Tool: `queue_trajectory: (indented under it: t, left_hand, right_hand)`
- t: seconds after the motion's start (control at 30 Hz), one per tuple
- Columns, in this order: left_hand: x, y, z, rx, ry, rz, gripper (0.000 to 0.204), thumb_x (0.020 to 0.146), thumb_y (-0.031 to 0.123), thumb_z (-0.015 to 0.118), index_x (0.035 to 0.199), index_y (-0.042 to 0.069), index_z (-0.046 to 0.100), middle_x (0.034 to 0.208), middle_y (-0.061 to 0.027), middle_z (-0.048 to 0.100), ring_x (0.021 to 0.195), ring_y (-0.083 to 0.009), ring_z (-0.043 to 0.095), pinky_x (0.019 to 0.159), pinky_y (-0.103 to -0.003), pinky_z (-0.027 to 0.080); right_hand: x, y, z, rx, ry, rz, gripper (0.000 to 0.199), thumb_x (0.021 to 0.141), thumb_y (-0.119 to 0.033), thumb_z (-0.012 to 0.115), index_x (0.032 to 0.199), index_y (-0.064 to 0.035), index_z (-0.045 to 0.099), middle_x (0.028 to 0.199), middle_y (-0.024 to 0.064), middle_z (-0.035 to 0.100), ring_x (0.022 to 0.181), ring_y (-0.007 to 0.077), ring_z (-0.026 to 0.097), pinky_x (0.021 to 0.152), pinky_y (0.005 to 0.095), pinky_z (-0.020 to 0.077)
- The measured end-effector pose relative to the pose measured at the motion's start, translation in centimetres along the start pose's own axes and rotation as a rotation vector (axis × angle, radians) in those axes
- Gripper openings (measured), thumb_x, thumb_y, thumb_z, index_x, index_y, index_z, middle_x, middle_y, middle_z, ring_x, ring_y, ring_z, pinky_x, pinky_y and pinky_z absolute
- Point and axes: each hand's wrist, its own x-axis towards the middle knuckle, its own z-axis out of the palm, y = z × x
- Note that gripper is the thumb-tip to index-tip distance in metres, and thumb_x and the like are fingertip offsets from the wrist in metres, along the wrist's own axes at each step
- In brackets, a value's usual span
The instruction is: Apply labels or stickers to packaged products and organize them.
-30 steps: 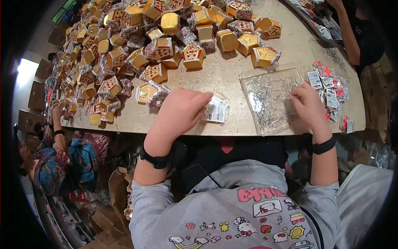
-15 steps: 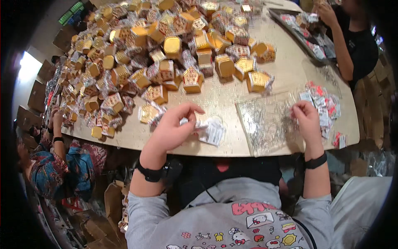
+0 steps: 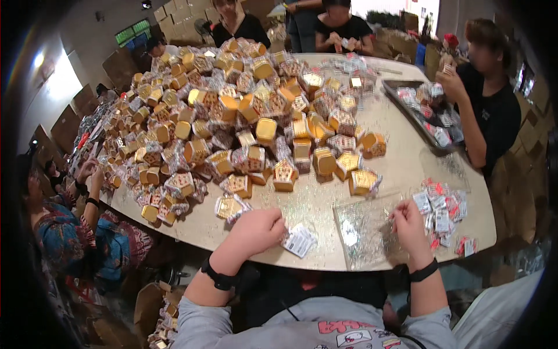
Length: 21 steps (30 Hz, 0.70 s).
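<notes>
My left hand [image 3: 260, 232] is closed near the table's front edge, its fingertips right beside a small white printed label packet [image 3: 300, 240]. What its fingers hold, if anything, is hidden. Over the right part of a stack of clear plastic sheets or bags [image 3: 357, 230] is my right hand [image 3: 410, 230], thumb and fingers drawn together in a pinch. Anything thin and clear between them is too faint to make out. A gold-and-white wrapped house-shaped package [image 3: 229, 206] lies just beyond my left hand. Beside my right hand is a pile of small white and red label packets [image 3: 443, 209].
A large heap of gold-based, house-shaped packages [image 3: 232, 116] in clear wrap covers the table's left and far side. A dark tray [image 3: 418, 125] with packets stands at the far right, next to a person in black [image 3: 491, 99]. Other people sit around the table [image 3: 401, 168].
The view has tilted up, bringing people at the far side into sight. My left hand's fingers have closed up beside the white label packet. My right hand remains over the clear plastic stack.
</notes>
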Motion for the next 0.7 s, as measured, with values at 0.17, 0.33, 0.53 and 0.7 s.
queue_trajectory:
  t: [0.17,0.33,0.53,0.7]
  left_hand:
    - [0.4,-1.2,0.1,-0.409,-0.194,-0.028,0.021,0.082,0.019,0.049,0.079,0.000,0.058,0.069,-0.0116,0.057,0.065,-0.0213,0.056,0.062,-0.032,0.045]
    - [0.9,-2.3,1.2,-0.799,-0.300,-0.066,0.019,0.083,0.010,0.046,0.088,0.001,0.062,0.069,-0.0009,0.054,0.063,-0.0093,0.049,0.058,-0.023,0.041]
    - [-0.2,-1.8,2.8,-0.998,-0.332,-0.025,0.030,0.088,0.005,0.041,0.114,0.000,0.055,0.066,0.0003,0.051,0.060,-0.0071,0.046,0.058,-0.020,0.038]
    - [-0.2,-0.3,3.9,-0.939,-0.430,0.108,0.037,0.088,0.003,0.037,0.123,0.002,0.049,0.070,-0.0039,0.057,0.068,-0.0116,0.055,0.065,-0.023,0.043]
  right_hand:
    - [0.2,0.5,-0.1,0.073,0.003,0.038,0.006,0.081,0.000,0.055,0.085,0.0024,0.050,0.074,0.0071,0.058,0.064,0.0111,0.057,0.058,0.0220,0.0469]
    - [-0.3,0.6,0.0,0.059,0.024,-0.061,0.006,0.080,-0.001,0.058,0.084,0.0013,0.053,0.075,0.0049,0.058,0.068,0.0091,0.055,0.062,0.0213,0.0457]
    - [-1.0,-0.6,2.5,0.047,0.274,-0.113,0.011,0.080,-0.005,0.060,0.089,-0.0012,0.057,0.083,0.0019,0.055,0.070,0.0074,0.051,0.063,0.0204,0.0427]
    - [-0.8,-0.3,3.5,0.466,0.192,0.124,0.012,0.083,-0.011,0.058,0.093,-0.0050,0.057,0.084,0.0000,0.055,0.075,0.0075,0.051,0.065,0.0229,0.0413]
